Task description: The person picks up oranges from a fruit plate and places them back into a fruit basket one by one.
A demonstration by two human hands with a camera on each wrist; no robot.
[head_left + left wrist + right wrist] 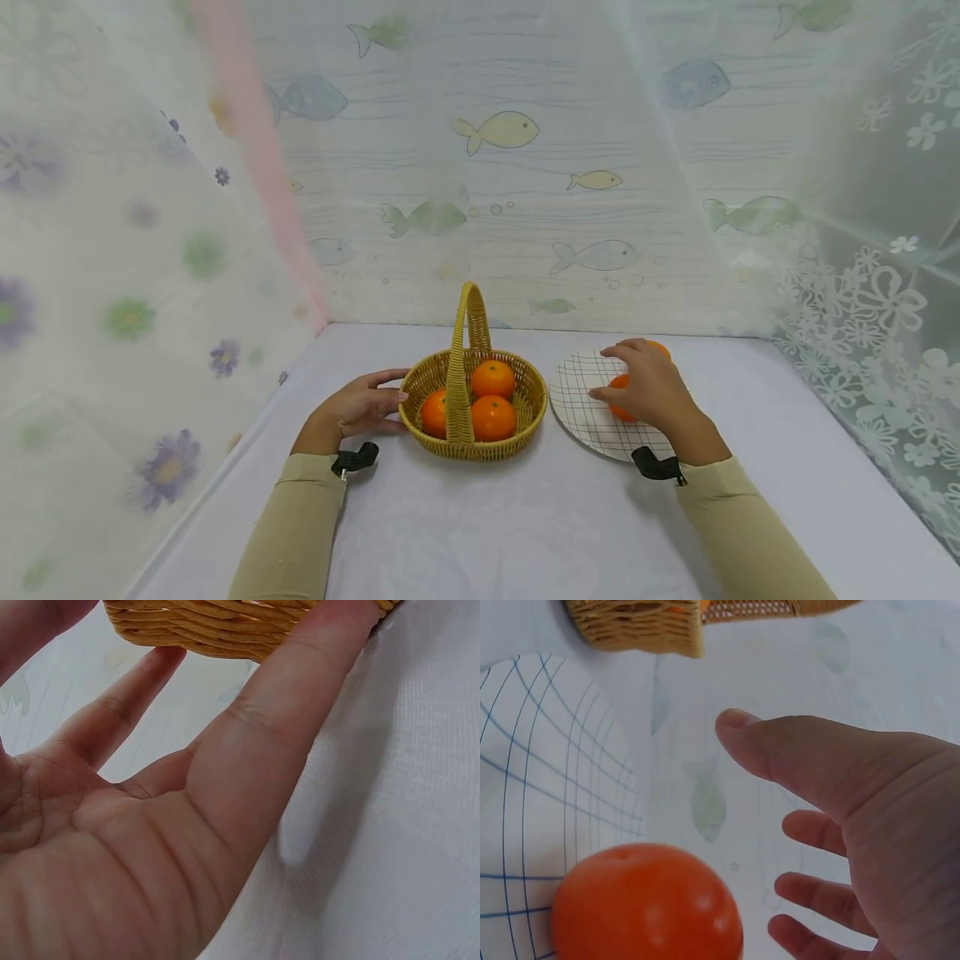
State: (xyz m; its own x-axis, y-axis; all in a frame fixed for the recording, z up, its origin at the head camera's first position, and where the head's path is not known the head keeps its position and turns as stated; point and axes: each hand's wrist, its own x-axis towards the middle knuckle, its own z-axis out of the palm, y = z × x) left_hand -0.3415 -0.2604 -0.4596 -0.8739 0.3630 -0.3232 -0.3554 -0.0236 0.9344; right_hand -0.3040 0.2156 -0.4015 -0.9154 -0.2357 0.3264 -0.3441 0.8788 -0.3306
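White cloth (480, 533) lies under the basket (480, 451), a fish-printed curtain (525, 83) behind, the left hand (363, 407) touching its left side, fingers parted, the right hand (651, 392) wide-fingered to its right.

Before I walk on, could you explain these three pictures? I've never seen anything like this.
There's no machine here, just a person's bare left hand and right hand. The wide picture comes from a camera worn on the head; the close-ups come from one on each wrist. On the white cloth are a wicker basket holding three orange fruits and a checked plate with another fruit; a further fruit peeks out behind the right hand. That hand is spread over the plate, its grip holding nothing. The left hand touches the basket's side.
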